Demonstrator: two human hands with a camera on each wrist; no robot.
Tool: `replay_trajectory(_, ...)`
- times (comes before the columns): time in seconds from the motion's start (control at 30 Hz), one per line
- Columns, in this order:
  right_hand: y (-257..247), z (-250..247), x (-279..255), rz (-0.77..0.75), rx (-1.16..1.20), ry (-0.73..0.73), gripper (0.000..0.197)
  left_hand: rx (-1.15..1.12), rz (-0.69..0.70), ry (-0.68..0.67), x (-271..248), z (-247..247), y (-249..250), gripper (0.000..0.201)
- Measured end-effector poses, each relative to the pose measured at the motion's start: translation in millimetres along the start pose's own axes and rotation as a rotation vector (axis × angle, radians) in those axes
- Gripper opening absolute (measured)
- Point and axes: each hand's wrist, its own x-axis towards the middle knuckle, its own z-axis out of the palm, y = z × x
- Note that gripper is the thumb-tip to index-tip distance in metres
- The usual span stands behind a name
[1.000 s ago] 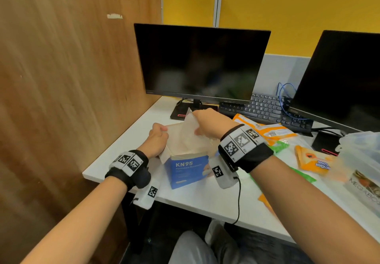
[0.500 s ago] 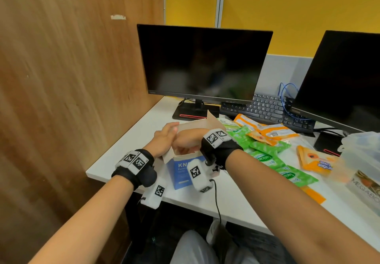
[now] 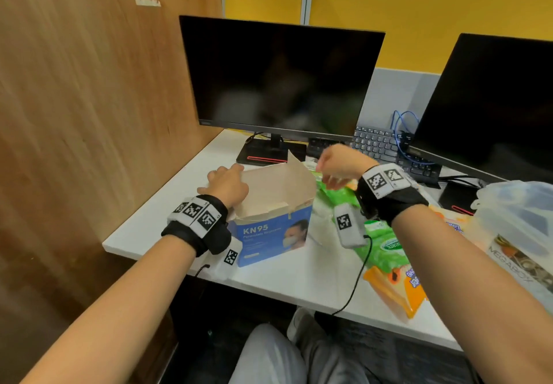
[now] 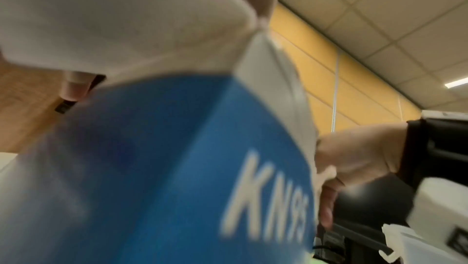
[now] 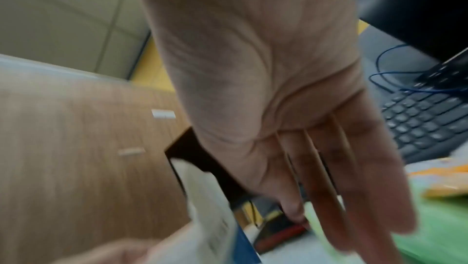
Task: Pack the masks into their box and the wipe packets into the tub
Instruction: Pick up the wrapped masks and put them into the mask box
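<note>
A wooden partition (image 3: 89, 99) walls the left edge of the white worktop (image 3: 167, 213). The left hand (image 3: 226, 184) holds the left flap of the open KN95 mask box (image 3: 270, 231), which stands near the front edge. The right hand (image 3: 339, 166) hovers just right of the box above green wipe packets (image 3: 383, 246); the right wrist view shows its fingers (image 5: 354, 178) straight and empty. The clear tub (image 3: 520, 222) sits far right
</note>
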Motion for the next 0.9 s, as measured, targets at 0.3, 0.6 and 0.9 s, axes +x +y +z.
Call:
replay_trajectory(0.3, 71, 84, 7, 0.084, -0.544, -0.35, 0.056, 0.038, 0.073, 0.032, 5, 16, 2, 0.056)
replay_trajectory(0.6, 67, 115, 5, -0.092, -0.79, -0.106, 0.023, 0.024, 0.092, 0.052, 5, 18, 3, 0.056)
replay_trajectory(0.9, 53, 40, 19, 0.043, -0.13, 0.141, 0.026, -0.13, 0.091, 0.096, 5, 20, -1, 0.056)
